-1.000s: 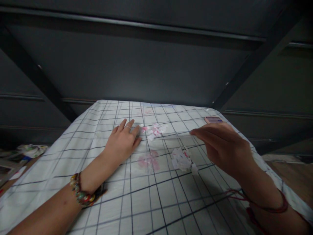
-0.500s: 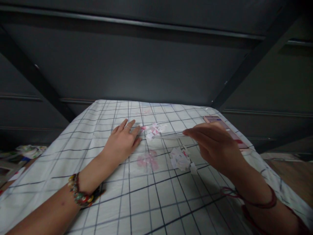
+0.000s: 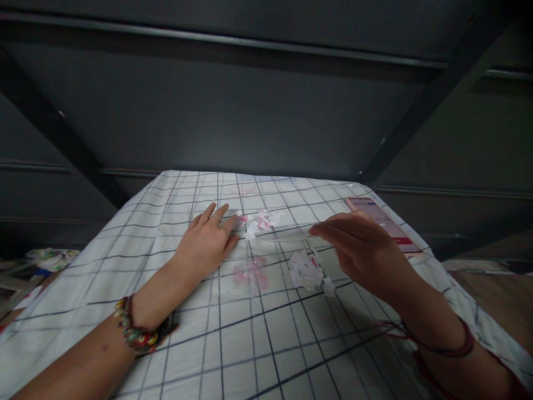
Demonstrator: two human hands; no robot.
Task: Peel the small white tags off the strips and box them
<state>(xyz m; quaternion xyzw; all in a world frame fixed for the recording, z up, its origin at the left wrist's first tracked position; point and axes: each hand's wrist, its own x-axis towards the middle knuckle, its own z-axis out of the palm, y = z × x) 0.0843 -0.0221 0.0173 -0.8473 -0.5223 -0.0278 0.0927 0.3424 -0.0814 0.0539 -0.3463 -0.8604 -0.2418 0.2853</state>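
Note:
My left hand [image 3: 208, 233] rests palm down on the checked cloth, fingers spread. Its index fingertip touches or nearly touches the left edge of a loose pile of torn white and pink paper scraps [image 3: 263, 220]. In my right hand [image 3: 362, 250], pinched fingers grip a thin pale strip [image 3: 287, 239], pointing left; its exact kind is unclear. The strip's far end lies just in front of that pile. Nearer to me is a second heap of white scraps [image 3: 306, 270]. Left of this heap, a clear sheet with a pink flower-like print [image 3: 251, 274] lies flat.
The white tablecloth [image 3: 187, 344] has dark grid lines. A pink-edged phone [image 3: 387, 222] lies behind my right hand, its screen lit. Another faint pink print [image 3: 245, 190] shows towards the back. A dark panelled wall [image 3: 258, 111] stands behind the table.
The strip in my right hand has dipped slightly towards me and left. White scraps at the front of the far pile have shifted left. My left hand has barely moved.

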